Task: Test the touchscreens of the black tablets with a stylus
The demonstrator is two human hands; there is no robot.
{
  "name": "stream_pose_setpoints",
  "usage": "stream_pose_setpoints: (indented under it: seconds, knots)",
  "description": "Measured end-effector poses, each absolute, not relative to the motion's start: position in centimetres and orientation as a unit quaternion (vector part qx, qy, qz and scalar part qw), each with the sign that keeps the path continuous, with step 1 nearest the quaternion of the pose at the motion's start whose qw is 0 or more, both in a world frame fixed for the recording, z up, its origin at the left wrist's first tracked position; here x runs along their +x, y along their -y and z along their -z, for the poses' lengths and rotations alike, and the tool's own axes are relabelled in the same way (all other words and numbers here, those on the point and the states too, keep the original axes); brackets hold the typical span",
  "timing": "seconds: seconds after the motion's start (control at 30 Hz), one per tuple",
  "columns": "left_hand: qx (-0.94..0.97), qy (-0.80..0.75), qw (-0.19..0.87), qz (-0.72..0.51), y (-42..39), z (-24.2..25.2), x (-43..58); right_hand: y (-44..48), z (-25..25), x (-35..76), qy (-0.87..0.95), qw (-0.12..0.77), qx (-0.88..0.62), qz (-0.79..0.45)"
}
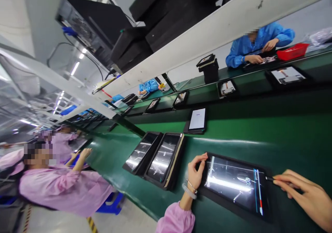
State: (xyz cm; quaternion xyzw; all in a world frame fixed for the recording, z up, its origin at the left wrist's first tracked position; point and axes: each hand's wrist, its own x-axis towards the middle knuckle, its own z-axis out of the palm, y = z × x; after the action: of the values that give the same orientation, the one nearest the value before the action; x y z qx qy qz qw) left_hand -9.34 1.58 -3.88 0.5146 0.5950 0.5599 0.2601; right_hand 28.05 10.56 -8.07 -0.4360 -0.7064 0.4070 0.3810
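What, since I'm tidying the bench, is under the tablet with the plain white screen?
A flat black piece juts out left of the tablet, on the green bench. The rest beneath is covered.

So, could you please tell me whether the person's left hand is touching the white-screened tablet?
No, the left hand is at the nearest tablet's edge, apart from the white-screened tablet.

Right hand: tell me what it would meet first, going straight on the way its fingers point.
The near side edge of the lit tablet. The small slim piece in the right hand would lead; whether its tip already touches is unclear.
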Motion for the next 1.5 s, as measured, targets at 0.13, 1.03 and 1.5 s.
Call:
stream_pose_setpoints:
  seconds: [0.13, 1.03, 1.5]
  knots:
    - [0.513, -0.600, 0.259, -0.556, -1.5, 3.9, -9.4, -9.5, 6.9, 27.0, 0.683, 0.400, -0.424, -0.439]
    - [0.898, -0.413, 0.051, -0.146, 0.4, -2.3, 1.6, -9.4, 6.4, 27.3, 0.675, 0.334, -0.406, -0.518]
    - [0.838, -0.489, -0.020, -0.243, 2.0, -2.6, 0.8, -9.6, 5.3, 27.6, 0.697, 0.277, -0.376, -0.544]
